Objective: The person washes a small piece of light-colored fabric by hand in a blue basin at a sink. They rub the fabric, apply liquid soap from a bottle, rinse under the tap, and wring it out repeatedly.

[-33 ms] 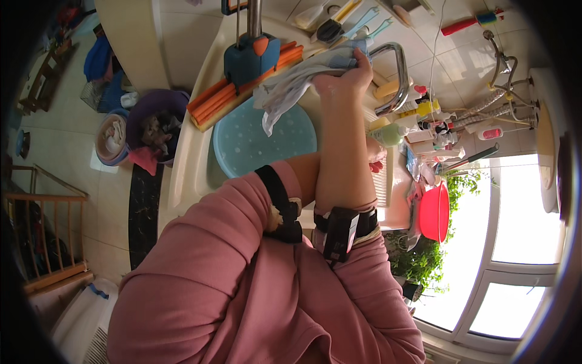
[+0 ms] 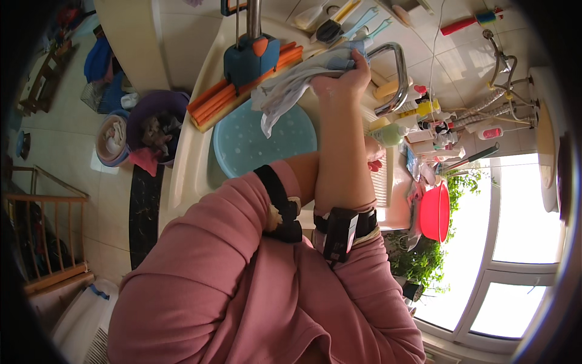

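Note:
In my right hand point(image 2: 348, 79), closed with the thumb on top, is a white cloth point(image 2: 288, 94) with light-blue patterned parts. Its loose end hangs down over a light-blue basin point(image 2: 260, 145) that stands in the cream sink point(image 2: 182, 182). My left forearm crosses beneath the right one. Beyond it my left hand point(image 2: 374, 148) is partly hidden, its fingers looking curled, beside the sink's ridged washboard point(image 2: 381, 185). Something small and red shows at its fingers; I cannot make out what it is. A curved metal tap point(image 2: 400, 76) stands just right of the right hand.
An orange sponge mop point(image 2: 233, 91) with a blue-grey head leans across the sink's left rim. Several bottles point(image 2: 394, 133) crowd the right side, with a red basin point(image 2: 434, 212) nearer. Laundry fills a purple tub point(image 2: 136, 115) on the left. Brushes point(image 2: 330, 30) lie behind the sink.
The white cloth's hanging end has swung very slightly left and down. My right hand has hardly shifted; the left stays beside the washboard.

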Available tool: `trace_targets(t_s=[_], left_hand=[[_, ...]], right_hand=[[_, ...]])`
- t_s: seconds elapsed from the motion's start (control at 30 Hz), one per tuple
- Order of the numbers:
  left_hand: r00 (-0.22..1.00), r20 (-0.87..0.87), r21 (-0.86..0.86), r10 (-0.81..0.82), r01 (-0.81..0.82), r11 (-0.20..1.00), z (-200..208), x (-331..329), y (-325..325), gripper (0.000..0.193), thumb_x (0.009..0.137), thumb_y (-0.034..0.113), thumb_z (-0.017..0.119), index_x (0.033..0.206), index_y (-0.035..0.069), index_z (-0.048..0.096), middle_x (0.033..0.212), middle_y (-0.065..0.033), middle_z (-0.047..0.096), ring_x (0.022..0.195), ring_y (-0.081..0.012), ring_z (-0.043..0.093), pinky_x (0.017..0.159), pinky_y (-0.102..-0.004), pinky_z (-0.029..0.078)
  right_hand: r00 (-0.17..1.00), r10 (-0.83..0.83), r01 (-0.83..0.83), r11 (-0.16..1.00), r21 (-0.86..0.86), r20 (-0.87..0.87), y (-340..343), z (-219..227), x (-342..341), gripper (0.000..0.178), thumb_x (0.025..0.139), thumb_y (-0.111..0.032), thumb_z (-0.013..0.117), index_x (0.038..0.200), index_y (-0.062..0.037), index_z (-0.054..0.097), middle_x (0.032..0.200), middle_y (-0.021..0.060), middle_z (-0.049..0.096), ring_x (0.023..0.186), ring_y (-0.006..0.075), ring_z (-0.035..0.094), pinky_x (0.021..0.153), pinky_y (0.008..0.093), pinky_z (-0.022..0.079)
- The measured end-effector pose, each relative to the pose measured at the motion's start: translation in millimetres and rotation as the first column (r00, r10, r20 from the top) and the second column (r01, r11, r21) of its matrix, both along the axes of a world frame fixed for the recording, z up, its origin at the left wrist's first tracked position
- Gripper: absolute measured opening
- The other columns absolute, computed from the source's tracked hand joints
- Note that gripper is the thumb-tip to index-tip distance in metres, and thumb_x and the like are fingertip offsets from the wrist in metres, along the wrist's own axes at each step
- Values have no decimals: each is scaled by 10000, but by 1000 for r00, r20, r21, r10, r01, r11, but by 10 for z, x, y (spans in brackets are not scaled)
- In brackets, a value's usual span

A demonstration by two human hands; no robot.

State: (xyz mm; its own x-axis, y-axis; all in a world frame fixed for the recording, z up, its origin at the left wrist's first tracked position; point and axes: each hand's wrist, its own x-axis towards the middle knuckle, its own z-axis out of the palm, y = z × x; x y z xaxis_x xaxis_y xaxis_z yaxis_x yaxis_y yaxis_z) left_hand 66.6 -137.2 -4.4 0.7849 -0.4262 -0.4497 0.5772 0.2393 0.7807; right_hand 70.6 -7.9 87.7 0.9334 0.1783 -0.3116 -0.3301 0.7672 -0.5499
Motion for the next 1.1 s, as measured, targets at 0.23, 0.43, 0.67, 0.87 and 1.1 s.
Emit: trace_targets(t_s=[0.23, 0.43, 0.67, 0.87, 1.1], left_hand=[[990, -141, 102, 11, 4, 995, -20, -18, 481, 212, 838, 216, 552, 965, 50, 587, 905, -84, 664, 796, -161, 631, 627, -307, 463], [974, -197, -346, -115, 41, 937, -413, -94, 809, 346, 867, 327, 556, 1047, 33, 594, 949, -87, 653, 816, -179, 628, 703, -339, 506], [914, 28, 629, -404, 298, 718, -293, -480, 1372, 358, 888, 353, 521, 1052, 46, 606, 880, -67, 633, 689, -177, 635, 517, -288, 495], [839, 339, 633, -426, 131, 763, 1085, -755, 2412, 307, 895, 323, 531, 922, 35, 635, 817, -47, 646, 697, -137, 627, 573, -261, 487], [546, 795, 45, 264, -488, 872, 1273, -31, 2255, 471, 847, 390, 635, 1179, 71, 537, 1041, -54, 613, 913, -134, 585, 727, -265, 463]], right_hand=[[1000, -27, 27, 998, 49, 7, -63, -168, -45, 185, 817, -204, 532, 935, -65, 560, 983, 60, 593, 922, 236, 548, 884, 426, 419], [995, -3, 2, 1000, 9, 96, -175, 94, 24, 171, 822, -177, 545, 944, -57, 558, 976, 63, 598, 908, 233, 554, 845, 419, 440], [994, 82, -74, 991, -112, 68, -295, 357, 196, 142, 832, -144, 566, 931, -44, 580, 924, 60, 619, 845, 219, 578, 778, 397, 471], [927, 347, -307, 920, -244, 141, -608, 552, 215, 157, 821, -114, 595, 932, -3, 588, 867, 91, 629, 785, 235, 608, 742, 401, 515], [823, 562, -503, 786, -358, 77, -742, 607, 166, 204, 823, -133, 600, 952, 23, 582, 879, 111, 642, 790, 235, 638, 742, 391, 539]])
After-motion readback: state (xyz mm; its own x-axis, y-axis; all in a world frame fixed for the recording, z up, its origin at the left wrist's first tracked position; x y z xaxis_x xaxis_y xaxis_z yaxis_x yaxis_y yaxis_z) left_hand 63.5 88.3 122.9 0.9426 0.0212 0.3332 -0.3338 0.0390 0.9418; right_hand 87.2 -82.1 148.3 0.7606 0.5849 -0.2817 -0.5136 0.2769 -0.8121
